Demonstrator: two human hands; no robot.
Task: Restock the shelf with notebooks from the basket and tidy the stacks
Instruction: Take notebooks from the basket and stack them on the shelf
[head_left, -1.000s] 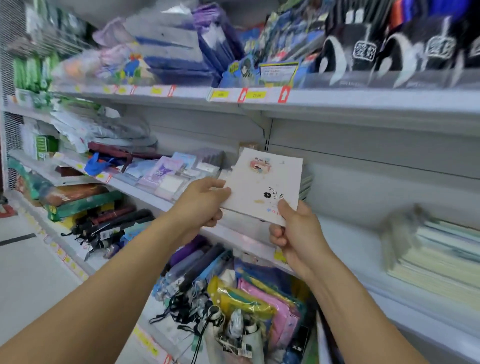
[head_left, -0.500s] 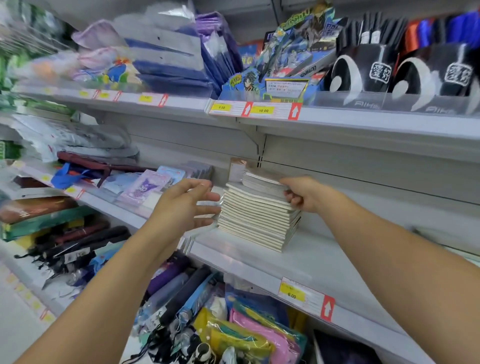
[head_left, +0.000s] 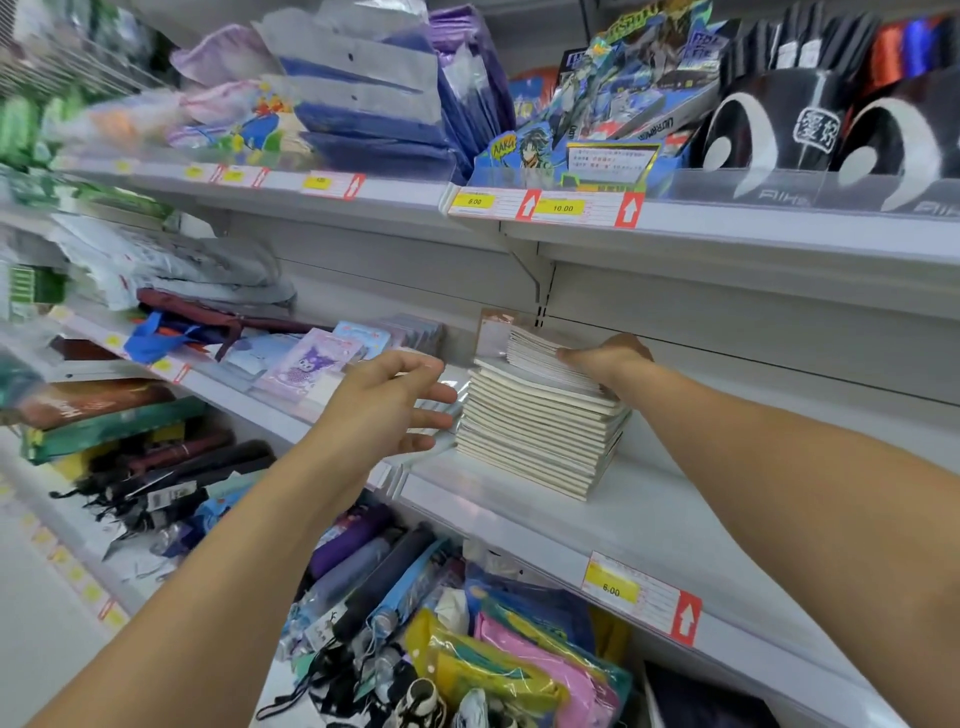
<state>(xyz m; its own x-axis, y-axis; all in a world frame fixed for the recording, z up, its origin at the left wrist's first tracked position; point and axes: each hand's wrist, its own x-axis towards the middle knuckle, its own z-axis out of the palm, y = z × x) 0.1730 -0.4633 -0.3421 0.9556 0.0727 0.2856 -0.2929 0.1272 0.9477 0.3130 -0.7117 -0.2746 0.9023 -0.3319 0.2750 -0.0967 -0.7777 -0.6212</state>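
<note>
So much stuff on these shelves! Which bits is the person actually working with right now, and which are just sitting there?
Part of the job:
- notebook stack
- right hand, resting on the stack's top
- left hand, open beside the stack
- shelf

Just lying about:
- folded umbrellas
- cartoon pouches
- price tag
</note>
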